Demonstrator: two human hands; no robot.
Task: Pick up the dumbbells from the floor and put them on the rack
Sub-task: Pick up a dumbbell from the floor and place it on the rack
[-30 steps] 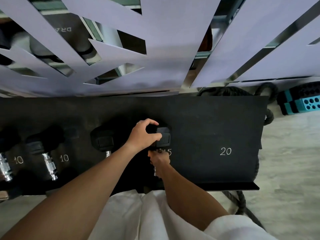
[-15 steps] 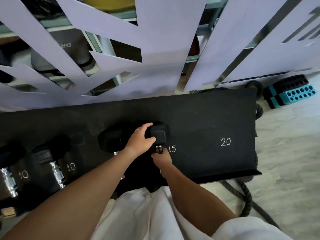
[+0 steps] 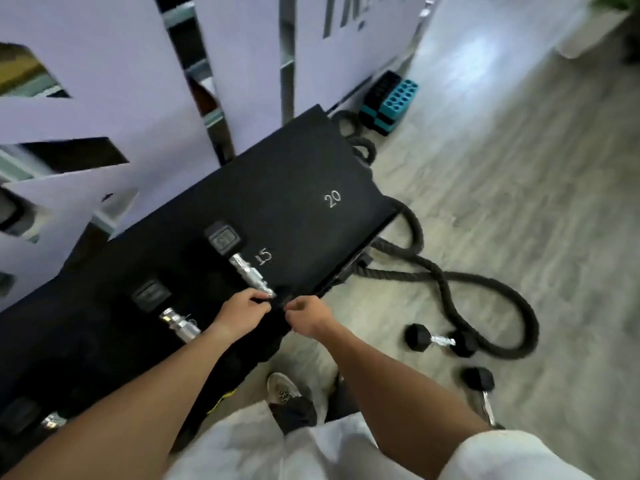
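Well to the left of the left hand (image 3: 242, 315), low on the black rack (image 3: 298, 161), a dumbbell end and a glint of chrome (image 3: 52, 420) show dimly; nearer that hand lies a racked dumbbell (image 3: 180, 323), its chrome handle just beside the left wrist. The left hand's fingers curl over the near head of the dumbbell by the chalked "15" (image 3: 247, 268), whose far head sits up the rack, beyond the knuckles. The right hand (image 3: 308, 315) hovers just beside the left at the rack's front edge, fingers loosely bent; whether it touches the dumbbell I cannot tell, since the dark head is lost against the dark rack. The step in hand looks like seating this dumbbell, and doing it well means pushing it squarely up the slope until it rests steady (no overhang at the lip) before letting go. To the right of the right hand, on the floor, one dumbbell (image 3: 438, 340) lies against the thick black rope (image 3: 485, 289), and another (image 3: 479, 386) lies nearer the person's right arm; both remain to be lifted.
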